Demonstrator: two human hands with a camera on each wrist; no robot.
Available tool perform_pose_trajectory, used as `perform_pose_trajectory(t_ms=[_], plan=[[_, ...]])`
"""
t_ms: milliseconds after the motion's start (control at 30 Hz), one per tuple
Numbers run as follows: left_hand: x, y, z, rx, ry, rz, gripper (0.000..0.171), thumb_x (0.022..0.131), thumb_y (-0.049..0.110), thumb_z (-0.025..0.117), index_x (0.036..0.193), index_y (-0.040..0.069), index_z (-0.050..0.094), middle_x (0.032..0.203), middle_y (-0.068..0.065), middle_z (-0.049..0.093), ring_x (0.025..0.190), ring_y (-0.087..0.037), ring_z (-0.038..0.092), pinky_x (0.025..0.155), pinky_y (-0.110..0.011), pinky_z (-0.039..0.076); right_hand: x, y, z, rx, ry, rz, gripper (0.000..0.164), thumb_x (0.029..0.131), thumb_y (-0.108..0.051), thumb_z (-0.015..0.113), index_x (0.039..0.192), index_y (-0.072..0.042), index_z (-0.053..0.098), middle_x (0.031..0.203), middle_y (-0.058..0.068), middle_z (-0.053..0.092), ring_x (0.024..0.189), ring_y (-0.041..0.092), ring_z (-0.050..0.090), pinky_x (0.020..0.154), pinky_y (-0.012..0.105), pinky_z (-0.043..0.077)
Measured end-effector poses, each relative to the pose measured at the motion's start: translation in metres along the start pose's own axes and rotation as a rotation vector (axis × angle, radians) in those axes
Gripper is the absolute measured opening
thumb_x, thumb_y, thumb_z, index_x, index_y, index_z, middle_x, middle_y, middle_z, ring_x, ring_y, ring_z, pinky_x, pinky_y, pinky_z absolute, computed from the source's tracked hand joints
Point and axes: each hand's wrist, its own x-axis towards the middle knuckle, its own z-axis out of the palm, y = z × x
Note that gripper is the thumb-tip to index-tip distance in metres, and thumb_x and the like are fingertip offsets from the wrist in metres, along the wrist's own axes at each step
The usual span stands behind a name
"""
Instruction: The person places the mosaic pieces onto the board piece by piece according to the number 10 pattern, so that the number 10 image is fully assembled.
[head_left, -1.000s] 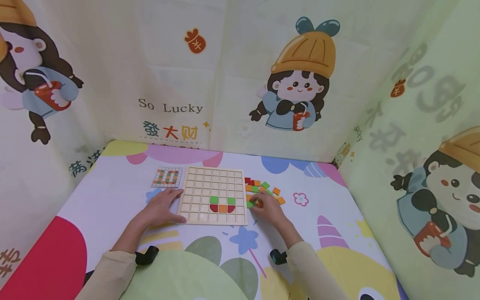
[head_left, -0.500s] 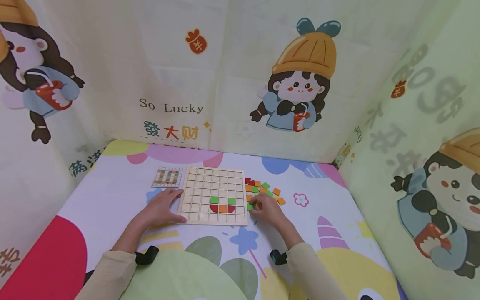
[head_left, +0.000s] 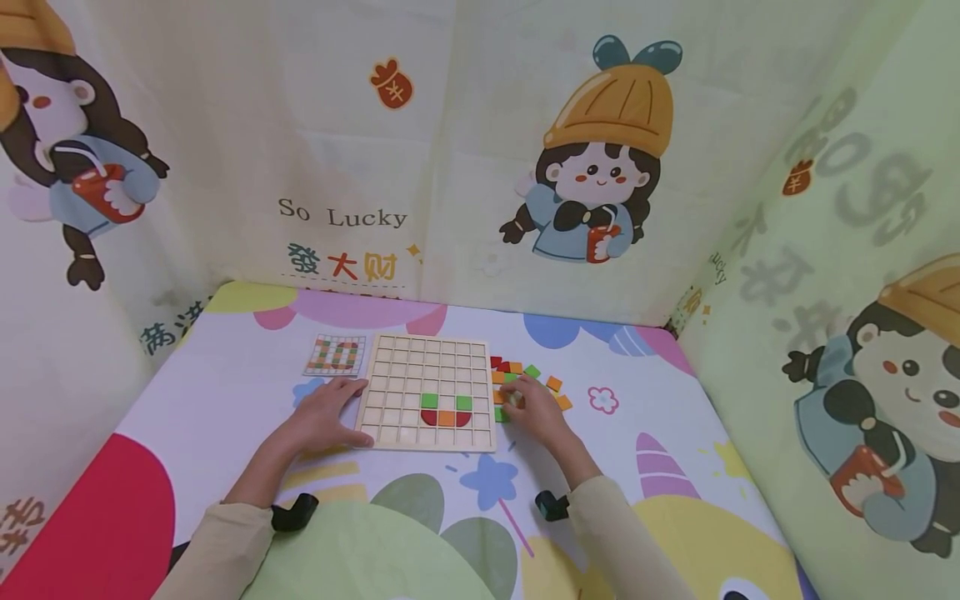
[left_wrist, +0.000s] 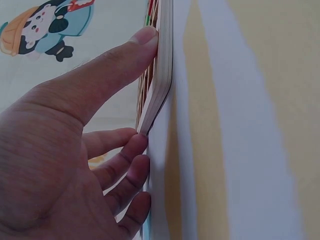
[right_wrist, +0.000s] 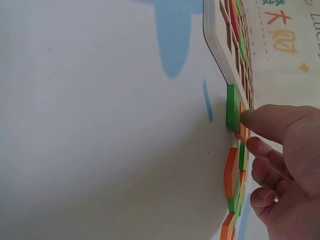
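Observation:
A wooden grid board (head_left: pixel 397 367) lies flat on the table. It holds two green squares, an orange square (head_left: pixel 446 418) and two red rounded pieces (head_left: pixel 429 417). At its left edge is my left hand (head_left: pixel 326 414), thumb near the front corner and fingers spread further along; in the left wrist view thumb and fingertips touch the board's side. My right hand (head_left: pixel 536 408) is over the loose tiles beside the board's right edge. In the right wrist view its thumb touches an orange tile (right_wrist: pixel 243 127) behind a green tile (right_wrist: pixel 232 107); thumb and index tips are apart.
Orange, green and red tiles lie scattered right of the board, such as an orange tile (head_left: pixel 554 383). A small pattern card (head_left: pixel 334 355) lies at the board's upper left. A printed cloth (head_left: pixel 600 350) covers the table; printed curtains (head_left: pixel 465 167) surround it.
My right hand has shifted slightly away from me over the tiles, with its fingers a little further apart. The left hand and the pieces on the board stay put.

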Motion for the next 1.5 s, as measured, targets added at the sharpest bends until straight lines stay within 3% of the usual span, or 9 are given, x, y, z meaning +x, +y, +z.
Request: perform_pose_trajectory(t_ms=[333,800,1033,1367,1500], plan=[[0.0,0.003,0.0,0.002,0.0,0.011,0.101,0.067,0.051,0.083,0.146,0.007,0.04,0.144,-0.019,0.041,0.128,-0.044,0.041,0.1,-0.061,0.037,0.011,-0.006,0.003,-0.078,-0.029,0.044,0.027,0.085,-0.02,0.074,0.111,-0.016,0.072,0.121,0.005,0.063,0.112,0.022,0.056,0.094,0.039,0.052],[-0.003,0.006,-0.002,0.0,0.007,0.015,0.099,0.067,0.048,0.084,0.146,0.006,0.04,0.143,-0.021,0.042,0.127,-0.044,0.041,0.099,-0.062,0.037,0.018,-0.007,0.002,-0.132,-0.078,0.065,0.029,0.082,-0.019,0.075,0.11,-0.012,0.072,0.103,0.003,0.062,0.088,0.016,0.053,0.073,0.026,0.052],[-0.003,0.004,-0.002,0.0,0.004,0.011,0.1,0.067,0.048,0.084,0.146,0.005,0.04,0.144,-0.021,0.041,0.128,-0.045,0.041,0.1,-0.062,0.037,0.017,-0.007,0.001,-0.12,-0.045,0.098,0.031,0.08,-0.023,0.077,0.109,-0.013,0.072,0.11,0.004,0.063,0.093,0.018,0.053,0.073,0.027,0.054],[-0.002,0.0,-0.001,0.006,0.009,0.009,0.1,0.067,0.051,0.084,0.146,0.007,0.04,0.143,-0.02,0.042,0.128,-0.044,0.042,0.1,-0.061,0.037,0.018,-0.015,0.002,-0.035,-0.014,-0.002,0.029,0.081,-0.026,0.076,0.107,-0.013,0.071,0.098,-0.001,0.064,0.093,0.017,0.053,0.084,0.033,0.052],[-0.002,0.001,-0.002,0.003,0.009,0.008,0.101,0.067,0.051,0.084,0.146,0.006,0.04,0.144,-0.02,0.042,0.128,-0.044,0.041,0.1,-0.062,0.036,0.018,-0.02,0.006,-0.008,-0.026,-0.053,0.029,0.081,-0.027,0.077,0.107,-0.014,0.071,0.095,-0.003,0.064,0.088,0.015,0.053,0.077,0.028,0.05]])
